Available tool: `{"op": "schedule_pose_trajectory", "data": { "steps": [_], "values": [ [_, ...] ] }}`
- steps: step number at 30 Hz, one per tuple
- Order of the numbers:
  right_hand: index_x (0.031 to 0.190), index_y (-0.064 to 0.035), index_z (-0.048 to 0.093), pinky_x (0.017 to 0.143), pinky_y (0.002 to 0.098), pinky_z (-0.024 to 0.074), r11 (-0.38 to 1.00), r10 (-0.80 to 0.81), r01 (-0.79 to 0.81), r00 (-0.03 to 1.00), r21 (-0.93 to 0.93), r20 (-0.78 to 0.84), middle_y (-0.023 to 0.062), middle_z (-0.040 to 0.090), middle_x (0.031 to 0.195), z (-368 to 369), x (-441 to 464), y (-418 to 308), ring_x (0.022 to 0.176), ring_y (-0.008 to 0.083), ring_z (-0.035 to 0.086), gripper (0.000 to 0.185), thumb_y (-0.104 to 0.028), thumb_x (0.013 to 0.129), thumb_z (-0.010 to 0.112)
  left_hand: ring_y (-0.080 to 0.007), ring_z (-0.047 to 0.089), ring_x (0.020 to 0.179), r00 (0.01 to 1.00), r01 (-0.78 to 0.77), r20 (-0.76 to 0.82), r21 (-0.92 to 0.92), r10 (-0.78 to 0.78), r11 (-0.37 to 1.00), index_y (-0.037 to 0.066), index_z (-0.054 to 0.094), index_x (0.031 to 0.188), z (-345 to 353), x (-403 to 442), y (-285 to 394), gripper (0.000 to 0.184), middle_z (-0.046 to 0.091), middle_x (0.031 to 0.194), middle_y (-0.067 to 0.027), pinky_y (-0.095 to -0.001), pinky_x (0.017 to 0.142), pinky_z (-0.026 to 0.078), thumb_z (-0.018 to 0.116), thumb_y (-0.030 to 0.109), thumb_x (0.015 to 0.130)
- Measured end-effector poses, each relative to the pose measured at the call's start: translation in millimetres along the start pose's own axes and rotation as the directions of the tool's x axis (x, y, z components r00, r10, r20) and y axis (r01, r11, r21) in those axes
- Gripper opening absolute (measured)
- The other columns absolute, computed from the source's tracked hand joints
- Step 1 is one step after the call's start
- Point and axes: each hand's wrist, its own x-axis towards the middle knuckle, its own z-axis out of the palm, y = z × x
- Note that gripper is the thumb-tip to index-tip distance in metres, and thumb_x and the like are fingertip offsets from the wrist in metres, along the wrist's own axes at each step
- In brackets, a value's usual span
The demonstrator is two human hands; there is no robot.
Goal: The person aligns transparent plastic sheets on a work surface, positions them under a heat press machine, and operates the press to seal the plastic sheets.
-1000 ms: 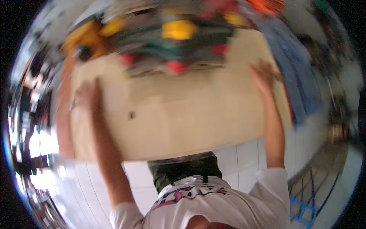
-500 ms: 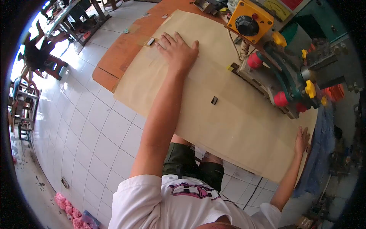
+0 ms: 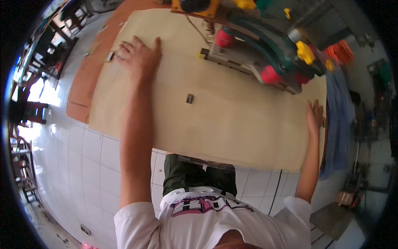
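A large sheet of tan paper [image 3: 232,124] lies over the table in front of me. My left hand [image 3: 141,58] rests flat near the sheet's left side, fingers spread, slightly blurred. Just left of its fingertips is a small white-and-dark piece [image 3: 110,56] at the sheet's edge. My right hand [image 3: 314,117] lies along the sheet's right edge with its fingers stretched out, a small dark piece [image 3: 323,122] beside it. Between the hands, a small dark block [image 3: 190,98] sits on the paper. Neither hand holds anything that I can see.
A machine with a dark green arm [image 3: 265,43], red knobs [image 3: 271,74] and yellow knobs [image 3: 305,52] stands over the sheet's far side. An orange-brown tabletop [image 3: 81,93] shows at left. Blue cloth [image 3: 338,120] hangs at right. White floor tiles [image 3: 97,153] lie below.
The view has turned and shifted, so the sheet, machine and hands appear farther left and higher. Both hands keep about the same places on the sheet.
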Motion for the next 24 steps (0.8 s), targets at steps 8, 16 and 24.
{"op": "schedule_pose_trajectory", "data": {
  "steps": [8,16,24],
  "values": [
    [0.154,-0.0118,0.026,0.116,0.0572,0.0095,0.994,0.054,-0.058,0.998,-0.095,-0.041,0.0307,0.018,0.156,-2,0,-3,0.147,0.0422,0.015,0.088,-0.072,0.091,0.032,-0.0354,0.01,0.149,0.997,0.004,0.076,0.08,-0.01,0.997,0.009,0.026,0.153,6,9,0,0.096,0.017,0.158,-0.0268,-0.0581,0.116,0.004,0.033,0.077,0.086],
    [0.154,-0.0134,0.026,0.116,0.0575,0.0088,0.993,0.078,-0.083,0.995,-0.079,-0.062,0.0299,0.017,0.156,-3,-6,-8,0.148,0.0408,0.013,0.088,-0.073,0.09,0.033,-0.0356,0.013,0.149,0.997,0.014,0.074,0.113,-0.023,0.994,0.009,0.027,0.153,7,9,1,0.097,0.02,0.156,-0.0279,-0.058,0.116,0.006,0.033,0.078,0.085],
    [0.154,-0.0151,0.025,0.116,0.0588,0.0086,0.993,0.074,-0.08,0.995,-0.081,-0.07,0.0291,0.016,0.157,1,-3,-5,0.147,0.0413,0.012,0.089,-0.075,0.089,0.033,-0.0358,0.014,0.148,0.995,0.021,0.096,0.117,-0.033,0.993,0.009,0.027,0.153,8,12,0,0.096,0.02,0.156,-0.0279,-0.0584,0.116,0.007,0.033,0.078,0.085]
  ]
}}
